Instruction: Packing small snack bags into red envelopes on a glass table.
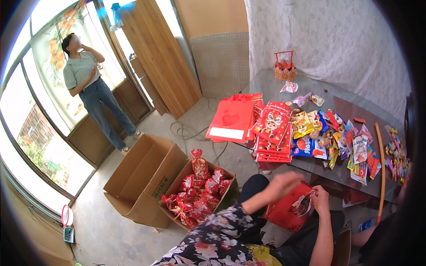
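Two hands at red gift bag [284,212]: right hand [320,199] pinches crinkly snack packet [303,205] at bag's mouth; left hand [284,182] blurred, grasp indeterminate. Packet likely light, slippery; grip edges.

Flat red gift bags [231,119] and colourful snack packets [341,142] are spread on the worktop [266,86]. Red tied pouches [195,197] are heaped in an open cardboard box [175,186] on the floor.

2 cardboard boxes: 1 empty [137,177], 1 full of red gift bags [197,195]. 1 small red basket [284,66]. 2 stacks of red paper bags [255,124]. 1 person standing [91,84]. Snack packets [337,142]: too many to count.
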Available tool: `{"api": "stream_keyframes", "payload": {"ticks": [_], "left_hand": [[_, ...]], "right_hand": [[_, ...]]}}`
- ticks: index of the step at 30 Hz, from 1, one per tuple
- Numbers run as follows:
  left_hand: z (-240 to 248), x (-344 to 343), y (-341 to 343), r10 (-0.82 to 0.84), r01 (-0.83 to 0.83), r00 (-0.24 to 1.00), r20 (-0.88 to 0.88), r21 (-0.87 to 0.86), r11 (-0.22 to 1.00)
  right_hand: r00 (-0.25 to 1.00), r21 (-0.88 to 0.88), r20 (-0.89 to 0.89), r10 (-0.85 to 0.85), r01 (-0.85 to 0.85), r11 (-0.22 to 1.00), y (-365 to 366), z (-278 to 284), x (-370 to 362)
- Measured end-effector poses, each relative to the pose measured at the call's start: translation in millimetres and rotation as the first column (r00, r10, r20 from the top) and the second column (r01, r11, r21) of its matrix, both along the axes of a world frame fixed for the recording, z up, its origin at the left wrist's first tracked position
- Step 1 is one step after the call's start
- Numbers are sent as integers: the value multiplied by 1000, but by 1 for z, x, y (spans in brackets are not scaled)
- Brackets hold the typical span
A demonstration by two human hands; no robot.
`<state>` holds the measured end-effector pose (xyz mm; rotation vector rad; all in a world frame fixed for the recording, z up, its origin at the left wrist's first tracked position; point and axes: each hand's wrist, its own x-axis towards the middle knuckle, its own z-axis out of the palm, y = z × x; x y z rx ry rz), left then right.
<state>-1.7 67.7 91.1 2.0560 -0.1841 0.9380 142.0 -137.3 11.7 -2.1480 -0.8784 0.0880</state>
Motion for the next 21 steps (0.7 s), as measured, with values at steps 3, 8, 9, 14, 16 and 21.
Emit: {"api": "stream_keyframes", "payload": {"ticks": [3, 8, 9, 14, 16, 21], "left_hand": [[72, -38, 64, 301, -297, 952, 48, -78, 952], [209, -119, 175, 484, -191, 658, 577, -493, 849], [228, -129, 190, 531, -142, 623, 575, -585, 799], [292, -181, 257, 587, -198, 600, 544, -610, 767], [310, -195, 273, 635, -237, 627, 452, -665, 708], [333, -222, 316, 671, -296, 643, 368, -689, 661]], "right_hand": [[973, -96, -215, -80, 60, 994, -2, 17, -8], [999, -19, -47, -12, 11, 1000, -6, -6, 5], [998, -12, -60, -22, 22, 1000, -9, -10, 6], [994, -46, -111, -21, 16, 999, -5, 9, -2], [983, -78, -179, -42, 28, 997, -5, 13, -5], [976, -81, -214, -50, 33, 996, -5, 13, -7]]}}
